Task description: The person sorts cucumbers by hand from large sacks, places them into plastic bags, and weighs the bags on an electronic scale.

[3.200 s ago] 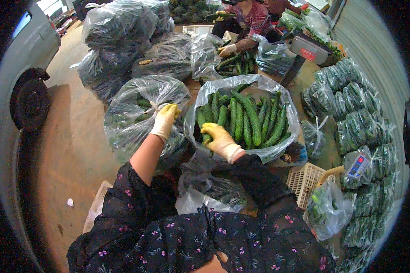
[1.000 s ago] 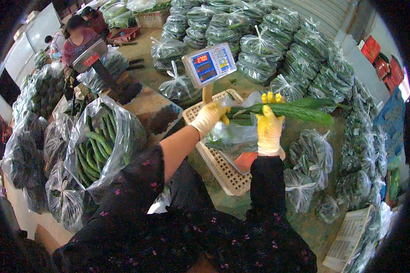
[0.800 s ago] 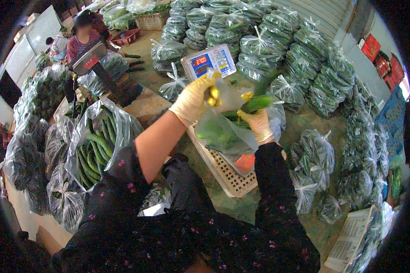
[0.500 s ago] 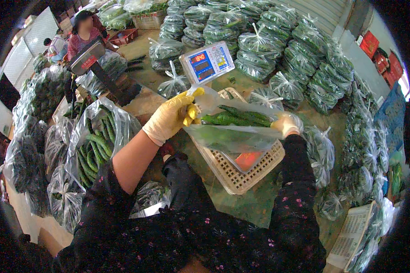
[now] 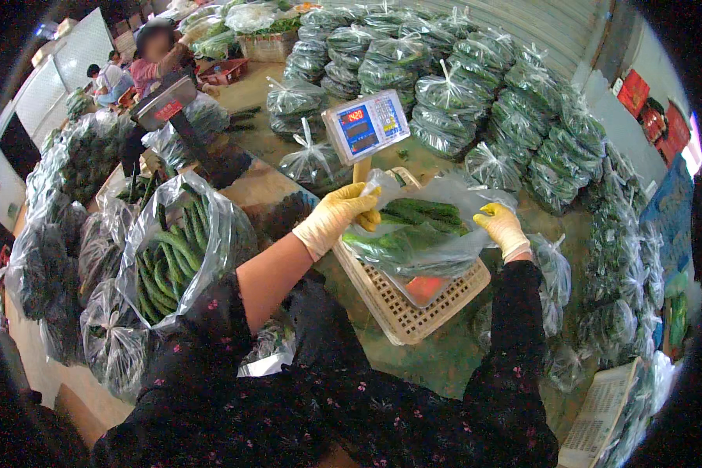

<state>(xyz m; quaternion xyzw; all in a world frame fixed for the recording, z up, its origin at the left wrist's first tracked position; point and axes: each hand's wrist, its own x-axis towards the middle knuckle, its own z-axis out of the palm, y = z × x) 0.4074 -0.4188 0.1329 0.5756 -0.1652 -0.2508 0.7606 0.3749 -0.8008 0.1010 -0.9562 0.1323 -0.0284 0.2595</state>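
The person's left hand (image 5: pixel 352 209) has its grip closed on the left edge of a clear plastic bag (image 5: pixel 456 248). The right hand (image 5: pixel 504 230) is at the bag's right edge; whether its grip is closed cannot be told. The bag, with green cucumbers (image 5: pixel 423 214) inside, is over a crate (image 5: pixel 407 326), behind its near edge. A scale display (image 5: pixel 366 126) stands near the crate's far edge.

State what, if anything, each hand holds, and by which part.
The left hand grips the clear plastic bag by its left edge. The right hand is at its right edge; whether it grips cannot be told.
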